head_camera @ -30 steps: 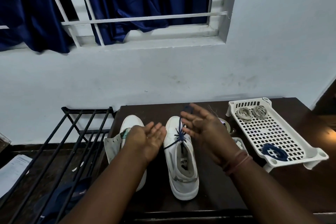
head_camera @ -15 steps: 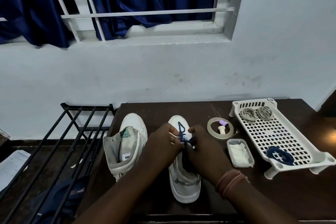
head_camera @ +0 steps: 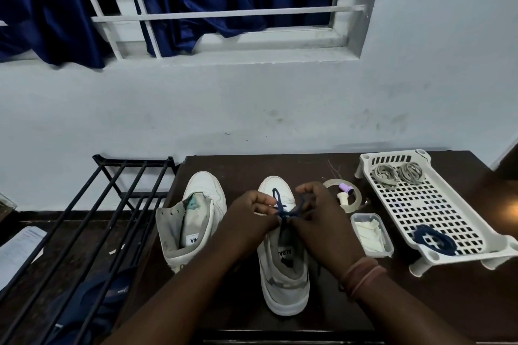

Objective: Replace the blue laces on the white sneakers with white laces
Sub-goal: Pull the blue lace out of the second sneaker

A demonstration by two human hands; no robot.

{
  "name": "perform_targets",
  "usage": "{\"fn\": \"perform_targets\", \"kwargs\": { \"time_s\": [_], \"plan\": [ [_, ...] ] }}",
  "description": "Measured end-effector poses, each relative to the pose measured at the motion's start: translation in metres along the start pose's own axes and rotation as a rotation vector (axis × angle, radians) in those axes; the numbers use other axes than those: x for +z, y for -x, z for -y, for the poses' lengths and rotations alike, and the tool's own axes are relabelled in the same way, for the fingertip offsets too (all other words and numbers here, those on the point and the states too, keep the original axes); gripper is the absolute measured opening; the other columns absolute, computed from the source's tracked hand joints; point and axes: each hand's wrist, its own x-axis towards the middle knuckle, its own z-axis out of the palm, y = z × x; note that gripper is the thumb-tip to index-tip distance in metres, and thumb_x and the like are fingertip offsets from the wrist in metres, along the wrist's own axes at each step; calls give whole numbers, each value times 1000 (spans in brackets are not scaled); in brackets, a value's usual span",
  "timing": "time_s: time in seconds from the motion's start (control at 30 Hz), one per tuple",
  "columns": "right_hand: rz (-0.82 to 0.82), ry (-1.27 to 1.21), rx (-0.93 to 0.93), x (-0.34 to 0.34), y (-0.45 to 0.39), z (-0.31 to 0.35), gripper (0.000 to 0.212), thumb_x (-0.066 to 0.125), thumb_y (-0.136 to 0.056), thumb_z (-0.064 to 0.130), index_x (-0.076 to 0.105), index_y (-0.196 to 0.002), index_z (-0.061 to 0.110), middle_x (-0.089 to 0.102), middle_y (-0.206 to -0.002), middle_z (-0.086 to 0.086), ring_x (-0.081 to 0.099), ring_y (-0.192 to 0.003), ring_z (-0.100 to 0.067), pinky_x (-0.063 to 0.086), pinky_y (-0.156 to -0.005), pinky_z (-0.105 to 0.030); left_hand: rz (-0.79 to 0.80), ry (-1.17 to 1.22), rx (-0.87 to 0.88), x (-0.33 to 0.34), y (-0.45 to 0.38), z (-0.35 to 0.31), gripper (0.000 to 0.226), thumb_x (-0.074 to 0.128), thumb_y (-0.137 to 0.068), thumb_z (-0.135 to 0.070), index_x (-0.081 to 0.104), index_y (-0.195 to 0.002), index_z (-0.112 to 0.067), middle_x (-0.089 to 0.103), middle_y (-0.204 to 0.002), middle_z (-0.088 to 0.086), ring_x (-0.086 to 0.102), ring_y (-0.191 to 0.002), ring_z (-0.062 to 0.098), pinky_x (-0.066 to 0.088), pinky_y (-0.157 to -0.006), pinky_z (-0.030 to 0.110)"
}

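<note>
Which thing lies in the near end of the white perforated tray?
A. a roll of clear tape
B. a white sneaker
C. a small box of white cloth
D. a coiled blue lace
D: the coiled blue lace lies in the near end of the white tray, while two grey-white lace bundles lie at its far end.

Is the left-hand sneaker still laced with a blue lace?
No, the left sneaker shows bare eyelets and no lace, while the right sneaker has the blue one.
</note>
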Motion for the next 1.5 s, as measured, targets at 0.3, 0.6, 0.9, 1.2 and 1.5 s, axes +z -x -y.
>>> {"fn": "perform_targets", "kwargs": {
  "time_s": [0.3, 0.6, 0.9, 1.2, 1.5],
  "plan": [
    [210, -633, 358, -1, -14, 11, 38, 78, -78, 29, 63, -112, 20, 66, -94, -6, 55, -68, -13, 45, -63, -31, 152, 482, -236, 9, -7, -2, 19, 56, -93, -3, 66, -106, -11, 65, -85, 9, 52, -67, 19, 39, -59, 28],
    [72, -895, 160, -68, -26, 34, 25, 65, -91, 8, 66, -114, 17, 52, -76, -6, 39, -55, -13, 25, -56, -30, -144, 345, -245, -9, -7, -17, 19, 40, -81, -4, 54, -70, -11, 39, -60, 1, 26, -53, 15, 17, -52, 28],
    [-149, -784, -105, -79, -25, 43, 23, 64, -92, 2, 69, -111, 13, 49, -80, -8, 36, -55, -18, 24, -51, -33, -76, 671, -175, -42, 0, -55, 21, 46, -90, -17, 53, -71, -23, 51, -63, -6, 46, -61, 11, 23, -56, 29],
    [-190, -459, -98, -67, -22, 33, 18, 57, -94, 0, 67, -103, 11, 52, -67, -4, 43, -46, -18, 38, -45, -28, -291, 666, 38, -58, -6, -55, 10, 53, -101, -13, 63, -97, -15, 69, -85, 1, 61, -71, 12, 45, -64, 26],
    [280, 202, -180, -29, -13, 13, 49, 79, -80, 31, 60, -125, 33, 62, -121, 18, 61, -105, 3, 46, -91, -15, -37, -30, -95, -30, 7, -38, 22, 67, -95, -34, 71, -112, -20, 74, -95, 0, 66, -84, 17, 53, -81, 33]
  ]
}}
